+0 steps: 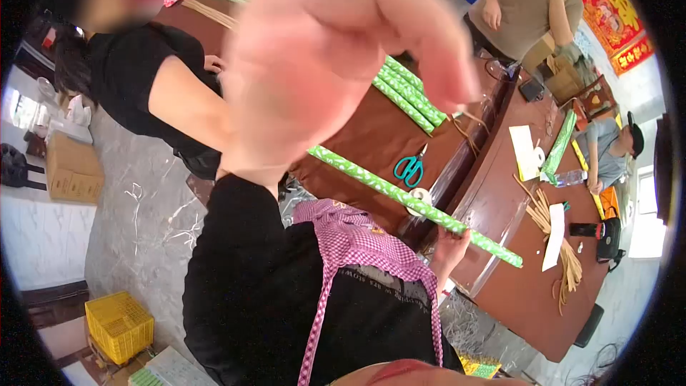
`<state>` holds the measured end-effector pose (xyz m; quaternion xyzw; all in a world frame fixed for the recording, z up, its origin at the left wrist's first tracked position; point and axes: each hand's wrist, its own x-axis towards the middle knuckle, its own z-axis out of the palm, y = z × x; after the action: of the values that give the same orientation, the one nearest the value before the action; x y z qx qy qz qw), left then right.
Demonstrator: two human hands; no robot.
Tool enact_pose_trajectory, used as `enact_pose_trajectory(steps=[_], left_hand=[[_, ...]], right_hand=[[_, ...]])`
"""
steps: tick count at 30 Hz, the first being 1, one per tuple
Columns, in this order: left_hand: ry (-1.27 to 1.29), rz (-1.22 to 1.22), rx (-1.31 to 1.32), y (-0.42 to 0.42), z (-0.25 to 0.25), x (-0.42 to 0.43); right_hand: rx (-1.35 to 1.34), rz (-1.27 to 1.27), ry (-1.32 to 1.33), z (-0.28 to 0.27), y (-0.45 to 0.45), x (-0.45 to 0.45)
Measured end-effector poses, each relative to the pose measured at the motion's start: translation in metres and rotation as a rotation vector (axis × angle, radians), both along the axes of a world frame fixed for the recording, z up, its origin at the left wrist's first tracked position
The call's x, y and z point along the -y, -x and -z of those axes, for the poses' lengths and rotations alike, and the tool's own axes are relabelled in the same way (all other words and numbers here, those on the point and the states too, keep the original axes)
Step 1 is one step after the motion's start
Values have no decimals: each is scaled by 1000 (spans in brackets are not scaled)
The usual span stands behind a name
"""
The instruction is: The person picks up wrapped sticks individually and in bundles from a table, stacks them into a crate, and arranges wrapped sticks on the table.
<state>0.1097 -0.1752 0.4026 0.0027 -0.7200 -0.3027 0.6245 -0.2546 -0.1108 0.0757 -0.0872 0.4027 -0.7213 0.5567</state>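
holding a green patterned tube [389,189] slantwise over the table [371,136] seems the step in hand: right hand [450,250], fingers clamped on it; left hand [307,75] raised, fingers partly out of view, state unclear. the next move likely needs a steady right grip.

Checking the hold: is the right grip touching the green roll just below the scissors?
Touching. The head view shows the right grip clasped on the green roll near its lower end, with no gap between them.
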Motion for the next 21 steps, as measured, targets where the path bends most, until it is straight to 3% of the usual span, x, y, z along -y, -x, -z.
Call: enact_pose_trajectory(steps=[1, 3, 5, 9, 15, 21], left_hand=[[10, 7, 0, -1, -2, 1], [-253, -185, -44, 19, 41, 3], [-383, -434, 245, 31, 89, 13], [-190, -760, 530, 66, 193, 20], [-171, -763, 805, 86, 271, -2], [-132, -772, 958, 74, 293, -6]], right_hand=[[16, 5, -1, 2, 1, 1], [39, 10, 6, 2, 2, 2], [28, -6, 6, -2, 2, 0], [2, 12, -10, -4, 2, 3], [6, -1, 58, -9, 6, 9], [-12, 5, 75, -16, 9, 8]])
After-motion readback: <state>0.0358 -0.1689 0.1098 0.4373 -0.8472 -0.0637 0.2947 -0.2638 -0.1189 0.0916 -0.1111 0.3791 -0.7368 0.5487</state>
